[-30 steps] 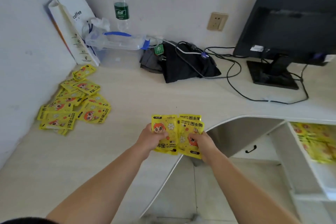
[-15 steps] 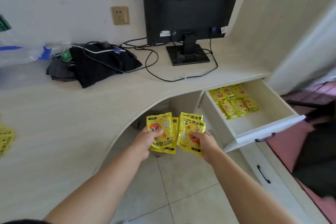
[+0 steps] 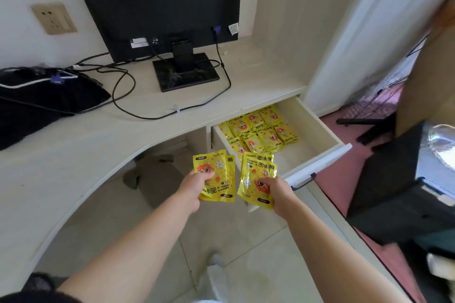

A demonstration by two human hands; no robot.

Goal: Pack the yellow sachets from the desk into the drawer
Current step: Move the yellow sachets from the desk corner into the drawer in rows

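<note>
a black bag (image 3: pixel 44 98) lies on the surface (image 3: pixel 73 145) at the left, with a monitor (image 3: pixel 157 7) beside it. the left grip (image 3: pixel 193 189) is clamped on sachets (image 3: pixel 218 177) held over the floor. the right grip (image 3: pixel 278 192) is clamped on a second bunch (image 3: pixel 256 174), just beside the front of the open drawer (image 3: pixel 311 120). a pile (image 3: pixel 261 130) of sachets lies inside the drawer, toward its back.

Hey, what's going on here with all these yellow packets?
A person stands in front of the desk, holding yellow sachets in both hands above the floor. The left hand grips one bunch of sachets, and the right hand grips a second bunch. The drawer is pulled open, with packed sachets lying at its back.
</note>
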